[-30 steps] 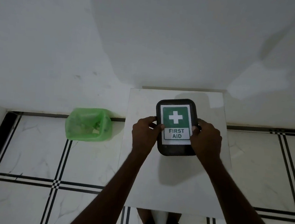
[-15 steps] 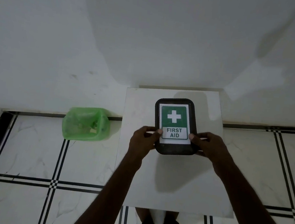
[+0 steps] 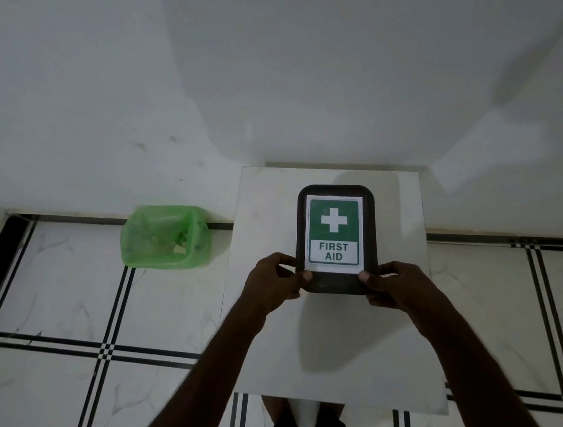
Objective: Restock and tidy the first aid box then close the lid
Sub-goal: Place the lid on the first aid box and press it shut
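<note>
The first aid box is a dark rounded container with a green-and-white "FIRST AID" label on its lid, which is down. It rests on a small white marble-look table. My left hand grips the box's near left corner, thumb on the lid. My right hand grips the near right corner, thumb on the lid as well. The box's contents are hidden under the lid.
A green translucent plastic bin with a few scraps inside stands on the tiled floor to the left of the table, against the white wall. The table's back edge touches the wall. My legs show below the table's near edge.
Both hands slid from the box's sides down to its near corners. The box shifted slightly away from me on the table.
</note>
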`<state>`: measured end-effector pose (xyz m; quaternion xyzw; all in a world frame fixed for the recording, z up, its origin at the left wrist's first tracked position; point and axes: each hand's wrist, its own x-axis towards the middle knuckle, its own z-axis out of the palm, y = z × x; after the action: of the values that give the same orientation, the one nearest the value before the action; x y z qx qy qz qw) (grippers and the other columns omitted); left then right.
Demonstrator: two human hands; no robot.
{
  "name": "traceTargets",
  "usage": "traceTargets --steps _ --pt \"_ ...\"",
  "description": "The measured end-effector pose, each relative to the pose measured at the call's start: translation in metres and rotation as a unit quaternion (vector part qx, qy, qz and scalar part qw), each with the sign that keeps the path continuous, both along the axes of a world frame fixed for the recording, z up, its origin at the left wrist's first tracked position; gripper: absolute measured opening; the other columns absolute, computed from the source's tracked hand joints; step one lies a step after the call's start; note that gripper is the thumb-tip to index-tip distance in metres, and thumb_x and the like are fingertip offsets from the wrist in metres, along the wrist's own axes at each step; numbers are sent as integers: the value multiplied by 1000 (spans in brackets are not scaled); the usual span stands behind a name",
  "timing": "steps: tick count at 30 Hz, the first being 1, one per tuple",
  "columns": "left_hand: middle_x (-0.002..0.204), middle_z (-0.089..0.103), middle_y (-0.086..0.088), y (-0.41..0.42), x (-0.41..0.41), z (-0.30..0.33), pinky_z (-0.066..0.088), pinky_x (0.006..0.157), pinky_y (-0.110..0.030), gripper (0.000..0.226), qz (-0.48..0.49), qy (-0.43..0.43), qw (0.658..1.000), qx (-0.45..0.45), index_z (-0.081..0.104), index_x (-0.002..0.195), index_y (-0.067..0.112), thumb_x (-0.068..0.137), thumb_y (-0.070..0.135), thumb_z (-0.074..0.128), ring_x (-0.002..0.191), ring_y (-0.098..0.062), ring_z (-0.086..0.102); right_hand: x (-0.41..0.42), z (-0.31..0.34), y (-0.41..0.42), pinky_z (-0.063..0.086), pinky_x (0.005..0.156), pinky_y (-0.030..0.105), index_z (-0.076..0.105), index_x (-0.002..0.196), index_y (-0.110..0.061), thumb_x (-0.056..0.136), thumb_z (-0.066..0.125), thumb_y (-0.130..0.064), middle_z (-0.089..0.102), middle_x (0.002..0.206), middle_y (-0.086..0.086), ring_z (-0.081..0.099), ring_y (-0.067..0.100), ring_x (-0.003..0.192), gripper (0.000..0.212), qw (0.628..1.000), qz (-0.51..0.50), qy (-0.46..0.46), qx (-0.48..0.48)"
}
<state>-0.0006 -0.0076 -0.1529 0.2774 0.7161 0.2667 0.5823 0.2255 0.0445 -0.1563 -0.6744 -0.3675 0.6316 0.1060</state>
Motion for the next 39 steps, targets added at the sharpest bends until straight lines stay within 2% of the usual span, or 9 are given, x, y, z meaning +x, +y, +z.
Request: traceTargets --steps 5,12,18,24,27,30,32,35,39 --pt "120 69 -9 58 -16 9 56 93 -40 52 0 16 998 59 60 127 8 89 43 67 111 -25 65 -10 14 61 56 80 38 60 114 -5 85 64 -49 68 108 11 66 27 98 53 994 10 -4 108" --pt "99 75 -14 120 -4 1 58 92 -45 37 79 30 993 85 72 98 4 91 40 67 97 -30 71 -40 6 121 56 72 29 63 87 -3 85 70 -41 72 94 15 68 22 78 38 991 -55 -22 118" --pt "72 69 -1 130 -5 -7 59 85 -39 36 54 81 991 87 72 84 6 92 40 66 75 -18 65 -44 -1 125 46 72 30 69 96 5 88 66 -40 69 87 14 61 19 74 45 984 -40 -66 158" --pt "79 68 -4 128 3 -11 40 57 -21 40 61 122 988 78 72 97 0 96 38 59 64 -9 57 -52 -9 119 51 75 31 70 90 -7 88 66 -38 73 91 12 68 22 82 32 979 -62 -74 179" --pt "86 71 -4 126 2 -9 51 69 -26 39 50 110 989 82 71 103 4 97 39 57 78 -16 64 -50 -9 116 50 69 28 69 89 -9 88 65 -40 74 90 10 68 21 81 32 978 -70 -67 183" --pt "116 68 -9 111 -4 -2 56 94 -41 45 30 48 995 85 56 131 10 97 39 56 108 -26 66 -42 -4 107 54 82 36 67 97 -10 89 63 -42 73 96 8 68 24 89 34 974 -58 -76 206" --pt "123 65 -9 88 -8 2 57 94 -43 51 18 26 996 79 47 139 14 96 37 60 111 -26 65 -33 0 87 56 83 40 62 109 -10 89 62 -43 71 102 8 67 25 92 38 979 -27 -71 189" --pt "109 71 -8 46 -7 3 62 83 -37 44 -12 16 999 49 58 128 14 89 30 71 98 -21 71 -15 1 44 56 70 33 58 114 -7 87 67 -36 68 102 10 67 25 88 41 991 20 -61 115" --pt "85 76 -9 18 4 -2 64 75 -37 23 17 72 996 42 68 105 10 86 19 75 76 -21 75 -3 0 10 59 73 38 64 101 -3 86 70 -27 70 98 15 68 30 91 29 993 -26 -43 107"
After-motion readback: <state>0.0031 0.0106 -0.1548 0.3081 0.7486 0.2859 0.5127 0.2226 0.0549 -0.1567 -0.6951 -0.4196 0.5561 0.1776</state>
